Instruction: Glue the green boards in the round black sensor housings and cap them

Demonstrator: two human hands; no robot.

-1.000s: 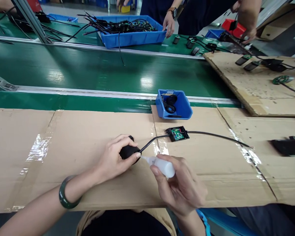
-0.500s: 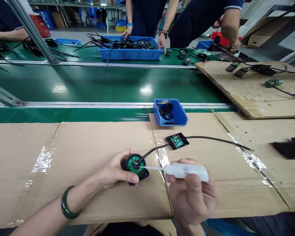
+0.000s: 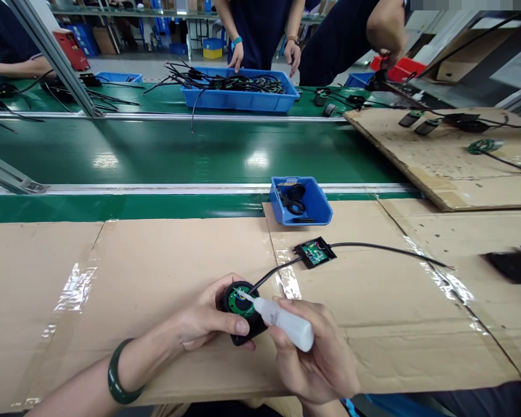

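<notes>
My left hand [image 3: 212, 318] grips a black round housing [image 3: 250, 331] with a green ring-shaped circuit board [image 3: 233, 302] inside it. In my right hand [image 3: 319, 353] is a white squeeze bottle [image 3: 289, 324], tilted, its thin nozzle [image 3: 244, 294] reaching over the upper left part of the board. Whether the tip touches the board I cannot tell. A black cable [image 3: 274, 272] runs from the housing to a small open black case [image 3: 316, 253] with a green board in it. From that case a second cable [image 3: 386, 249] stretches right across the cardboard.
A small blue bin [image 3: 321, 209] with black rings stands beyond the case. Behind it runs a green conveyor [image 3: 178, 150]. Across it, a person's hands [image 3: 237, 57] are at a blue tray [image 3: 243, 103] of cables. A raised cardboard sheet [image 3: 460, 179] lies at right, above a black part [image 3: 514, 263].
My right hand has swung the bottle to a steeper slant, its nozzle now at the board's upper left. The housing has turned and shifted slightly down. Across the conveyor, the tray has moved right.
</notes>
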